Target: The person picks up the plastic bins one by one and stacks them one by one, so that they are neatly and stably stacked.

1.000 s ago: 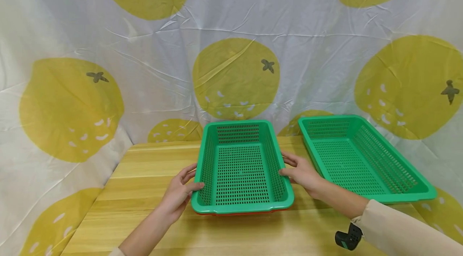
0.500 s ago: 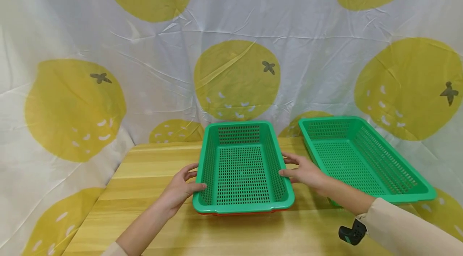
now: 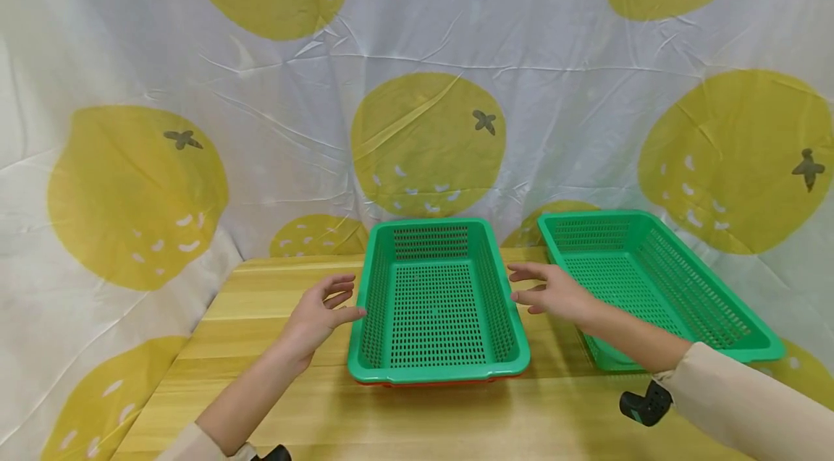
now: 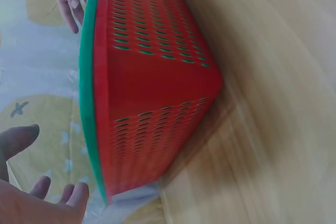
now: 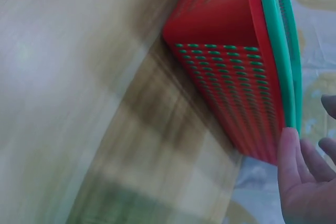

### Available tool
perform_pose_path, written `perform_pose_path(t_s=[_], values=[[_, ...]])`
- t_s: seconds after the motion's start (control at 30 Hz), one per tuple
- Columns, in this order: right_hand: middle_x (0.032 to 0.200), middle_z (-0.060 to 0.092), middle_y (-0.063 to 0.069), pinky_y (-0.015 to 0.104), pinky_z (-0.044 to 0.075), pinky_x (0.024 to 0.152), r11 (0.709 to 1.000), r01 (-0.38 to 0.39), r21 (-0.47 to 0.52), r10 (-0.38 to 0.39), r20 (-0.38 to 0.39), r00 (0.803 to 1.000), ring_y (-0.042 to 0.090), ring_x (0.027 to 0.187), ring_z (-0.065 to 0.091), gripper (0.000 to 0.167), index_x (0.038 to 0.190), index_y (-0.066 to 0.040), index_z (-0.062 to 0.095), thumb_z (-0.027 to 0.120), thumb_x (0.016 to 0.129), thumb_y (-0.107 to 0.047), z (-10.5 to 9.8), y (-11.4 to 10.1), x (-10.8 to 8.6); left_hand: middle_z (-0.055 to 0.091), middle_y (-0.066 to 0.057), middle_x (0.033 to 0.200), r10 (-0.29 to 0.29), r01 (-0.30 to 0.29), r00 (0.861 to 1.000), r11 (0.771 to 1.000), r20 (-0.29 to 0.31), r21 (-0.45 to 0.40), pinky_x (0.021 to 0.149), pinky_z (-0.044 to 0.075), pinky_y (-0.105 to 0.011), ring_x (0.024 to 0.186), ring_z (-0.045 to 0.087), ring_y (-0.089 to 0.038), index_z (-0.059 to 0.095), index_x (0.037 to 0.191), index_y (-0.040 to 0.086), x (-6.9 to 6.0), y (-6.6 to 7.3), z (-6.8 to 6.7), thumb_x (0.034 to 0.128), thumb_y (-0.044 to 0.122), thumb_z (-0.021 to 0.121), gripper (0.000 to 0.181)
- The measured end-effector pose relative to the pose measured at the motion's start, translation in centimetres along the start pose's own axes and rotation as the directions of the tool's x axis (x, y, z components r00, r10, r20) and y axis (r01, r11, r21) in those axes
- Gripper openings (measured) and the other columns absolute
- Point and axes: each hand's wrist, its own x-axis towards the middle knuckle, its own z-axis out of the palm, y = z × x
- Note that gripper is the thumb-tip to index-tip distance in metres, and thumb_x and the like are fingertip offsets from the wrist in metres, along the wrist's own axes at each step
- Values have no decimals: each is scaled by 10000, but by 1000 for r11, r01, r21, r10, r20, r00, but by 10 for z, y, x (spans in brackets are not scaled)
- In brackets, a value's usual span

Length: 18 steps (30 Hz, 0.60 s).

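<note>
A green perforated plastic basket (image 3: 435, 309) stands in the middle of the table, nested inside a red perforated basket (image 4: 152, 77) whose walls show in both wrist views. In the head view only a sliver of red shows under the front rim. My left hand (image 3: 316, 320) hovers by the left rim with its fingers spread loosely; the left wrist view shows it apart from the rim. Beside the right rim is my right hand (image 3: 554, 293), fingers loosely extended. In the right wrist view a fingertip overlaps the green rim, so contact is hard to tell. Neither hand holds anything.
A larger green perforated basket (image 3: 651, 302) lies to the right, angled, partly behind my right forearm. The wooden table (image 3: 260, 345) ends at the back against a white curtain (image 3: 287, 157) with yellow lemon prints. Black devices (image 3: 646, 403) hang at the wrists.
Both hands have let go of the nested baskets' rim and lifted slightly, the right one also moving outward. The nested baskets stay in nearly the same place.
</note>
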Motion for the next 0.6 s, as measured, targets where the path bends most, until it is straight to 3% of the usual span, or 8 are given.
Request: perform_pose_path(t_s=[0.3,0.6], values=[[1450,532,207,482,573,891,998,7,-59,-5,32,999,380,1179,639,657,1589,-56,389,691,1016,-164,-16,-11,-3,444,-227,1505,50,-47,995,998,84,-37,1132,356,-601,1401,466,-380,428,1523,35,5,20,9,938,108,778,685],[1464,516,205,464,570,886,993,51,-108,-47,40,998,370,1197,625,702,1608,-74,346,700,1013,-190,-43,-23,-10,543,-162,1410,68,-61,994,996,91,-72,1105,418,-535,1348,522,-372,486,1473,66,21,30,27,938,55,755,599]])
